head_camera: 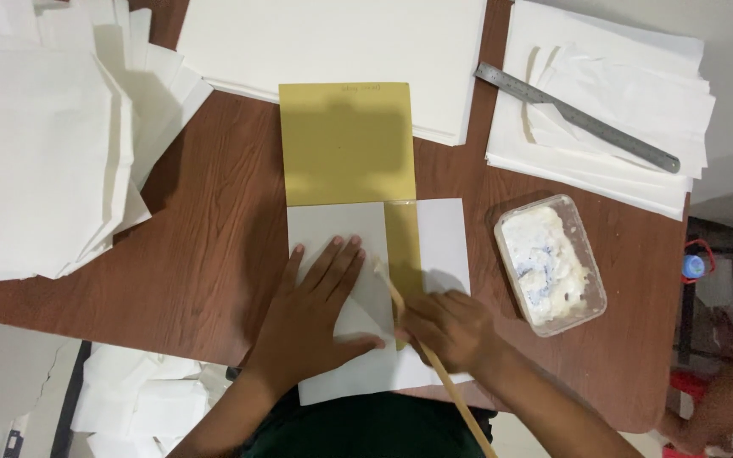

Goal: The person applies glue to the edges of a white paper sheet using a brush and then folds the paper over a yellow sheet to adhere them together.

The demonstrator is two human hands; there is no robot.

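Note:
My left hand (316, 309) lies flat, fingers spread, on the left flap of a folded white paper sheet (444, 239) at the table's near edge. A mustard-yellow card (345, 140) lies under the sheet and sticks out beyond it; a yellow strip shows between the two white flaps. My right hand (451, 326) is closed on a thin wooden stick (447, 382), whose tip rests on the edge of the left flap near the yellow strip.
A clear plastic tub of white paste (549, 261) sits to the right. A metal ruler (577, 116) lies on a stack of white sheets (604, 170) at the far right. More paper stacks lie at the left (36, 153) and at the back (332, 38) of the brown wooden table (205, 254).

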